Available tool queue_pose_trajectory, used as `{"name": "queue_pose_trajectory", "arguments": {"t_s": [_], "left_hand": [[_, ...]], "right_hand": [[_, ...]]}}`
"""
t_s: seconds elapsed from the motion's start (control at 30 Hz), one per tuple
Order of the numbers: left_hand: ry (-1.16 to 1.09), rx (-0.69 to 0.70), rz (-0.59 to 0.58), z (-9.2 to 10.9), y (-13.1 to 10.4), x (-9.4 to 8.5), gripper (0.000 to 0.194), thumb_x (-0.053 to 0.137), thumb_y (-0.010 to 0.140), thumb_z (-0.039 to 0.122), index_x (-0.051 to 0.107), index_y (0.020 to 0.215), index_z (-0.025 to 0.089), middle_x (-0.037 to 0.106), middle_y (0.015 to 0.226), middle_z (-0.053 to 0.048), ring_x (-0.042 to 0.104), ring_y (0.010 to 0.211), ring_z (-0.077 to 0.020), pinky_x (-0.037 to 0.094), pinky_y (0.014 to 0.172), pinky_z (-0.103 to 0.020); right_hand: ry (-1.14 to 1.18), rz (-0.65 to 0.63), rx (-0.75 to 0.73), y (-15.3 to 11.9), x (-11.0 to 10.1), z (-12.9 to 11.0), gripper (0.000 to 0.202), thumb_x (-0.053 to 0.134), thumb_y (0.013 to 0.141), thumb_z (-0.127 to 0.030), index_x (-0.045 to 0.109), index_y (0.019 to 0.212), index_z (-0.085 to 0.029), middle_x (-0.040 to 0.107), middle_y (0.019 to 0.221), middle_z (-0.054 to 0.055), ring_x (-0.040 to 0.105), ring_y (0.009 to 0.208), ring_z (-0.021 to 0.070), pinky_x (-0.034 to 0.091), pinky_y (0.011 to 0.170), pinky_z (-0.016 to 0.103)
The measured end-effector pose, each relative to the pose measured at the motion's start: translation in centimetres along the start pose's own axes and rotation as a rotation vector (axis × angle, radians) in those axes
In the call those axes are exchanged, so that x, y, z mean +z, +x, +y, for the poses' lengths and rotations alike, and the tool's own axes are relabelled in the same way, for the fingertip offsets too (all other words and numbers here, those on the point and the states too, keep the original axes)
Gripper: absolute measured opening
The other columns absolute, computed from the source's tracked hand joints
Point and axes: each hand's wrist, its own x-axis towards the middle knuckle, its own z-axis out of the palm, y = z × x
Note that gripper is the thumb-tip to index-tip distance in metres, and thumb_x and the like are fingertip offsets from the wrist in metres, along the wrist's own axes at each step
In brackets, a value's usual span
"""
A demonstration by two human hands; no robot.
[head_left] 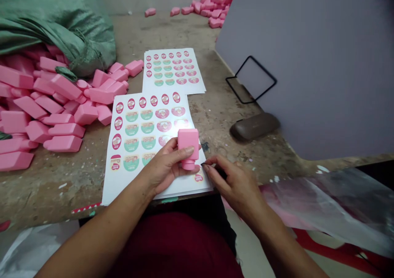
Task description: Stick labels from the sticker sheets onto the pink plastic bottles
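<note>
A small pink plastic bottle point(188, 139) is in my left hand point(166, 163), fingers wrapped round it and thumb across its front, its neck pointing toward me. Under that hand lies a stack of white sticker sheets point(123, 190), printed with rows of oval red, green and pink labels. My right hand point(235, 181) is closed in a pinch by the sheet's right edge, just beside the bottle's neck. Between its thumb and index finger shows a small dark tip, too small to name. The fingers behind the bottle are partly hidden.
Many pink bottles point(66, 87) spill from a green sack point(89, 19) at left. More bottles point(215, 3) lie at the back. Another sticker sheet point(197, 88) lies farther off. A brown case point(255, 126) and a black wire frame point(250, 56) stand by a grey panel point(320, 64) at right.
</note>
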Motion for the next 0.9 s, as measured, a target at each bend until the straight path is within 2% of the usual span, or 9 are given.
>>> {"name": "queue_pose_trajectory", "arguments": {"t_s": [0.07,0.23,0.33,0.5,0.63,0.7,0.8,0.9], "left_hand": [[-0.006,-0.001,0.004,0.0,0.0,0.0,0.037,0.072,0.081,0.019,0.059,0.115,0.015,0.061,0.108,-0.010,0.060,0.092,-0.0163,0.060,0.078,-0.035],[-0.034,-0.011,0.019,0.2,0.1,-0.1,0.034,0.072,0.081,0.018,0.062,0.113,0.016,0.063,0.111,-0.012,0.061,0.096,-0.0191,0.061,0.077,-0.037],[-0.045,-0.010,0.022,0.2,0.1,-0.1,0.035,0.072,0.081,0.018,0.063,0.114,0.015,0.064,0.110,-0.012,0.062,0.097,-0.0196,0.061,0.077,-0.037],[-0.064,-0.015,0.027,0.3,0.1,0.0,0.033,0.072,0.080,0.016,0.064,0.112,0.015,0.067,0.107,-0.011,0.063,0.096,-0.0202,0.061,0.077,-0.039],[-0.130,0.015,0.047,0.1,0.3,-0.2,0.026,0.069,0.082,0.014,0.065,0.109,0.012,0.071,0.102,-0.012,0.068,0.093,-0.0196,0.059,0.082,-0.035],[-0.181,0.048,0.043,-0.1,0.4,-0.3,0.023,0.067,0.084,0.014,0.066,0.107,0.010,0.072,0.100,-0.013,0.069,0.089,-0.0180,0.057,0.086,-0.031],[-0.235,0.078,0.055,-0.4,0.6,-0.3,0.020,0.065,0.086,0.014,0.066,0.105,0.009,0.074,0.097,-0.013,0.070,0.085,-0.0167,0.056,0.088,-0.031],[-0.243,0.087,0.097,-0.5,0.6,0.0,0.020,0.063,0.087,0.012,0.065,0.106,0.009,0.074,0.092,-0.012,0.070,0.082,-0.0167,0.055,0.086,-0.031]], "right_hand": [[0.049,0.006,-0.014,0.0,0.0,0.1,0.022,0.050,0.092,-0.035,0.069,0.088,-0.024,0.067,0.063,0.000,0.056,0.059,0.0206,0.038,0.058,0.030],[0.098,0.108,-0.186,-0.1,0.3,0.7,0.022,0.049,0.095,-0.030,0.070,0.092,-0.024,0.075,0.078,0.001,0.060,0.063,0.0182,0.041,0.065,0.031],[0.042,0.148,-0.206,-0.2,0.3,0.8,0.022,0.049,0.096,-0.031,0.070,0.095,-0.023,0.076,0.080,0.002,0.059,0.060,0.0176,0.040,0.064,0.031],[-0.088,0.142,-0.199,-0.1,0.1,0.7,0.023,0.049,0.096,-0.031,0.071,0.096,-0.023,0.074,0.071,0.001,0.055,0.054,0.0172,0.036,0.061,0.032],[-0.126,0.148,-0.293,-0.3,0.2,0.6,0.030,0.043,0.101,-0.027,0.072,0.102,-0.023,0.078,0.086,0.003,0.060,0.061,0.0165,0.033,0.063,0.032],[-0.178,0.147,-0.342,-0.6,0.1,0.6,0.032,0.042,0.102,-0.026,0.074,0.109,-0.023,0.077,0.084,0.003,0.057,0.057,0.0160,0.032,0.063,0.033],[-0.185,0.100,-0.345,-1.1,-0.2,0.8,0.036,0.042,0.102,-0.027,0.074,0.118,-0.026,0.071,0.070,0.002,0.052,0.051,0.0161,0.032,0.062,0.034],[0.091,-0.092,-0.254,-1.2,-0.9,0.9,0.038,0.042,0.101,-0.029,0.072,0.123,-0.029,0.076,0.086,0.003,0.066,0.069,0.0179,0.042,0.069,0.033]]}}
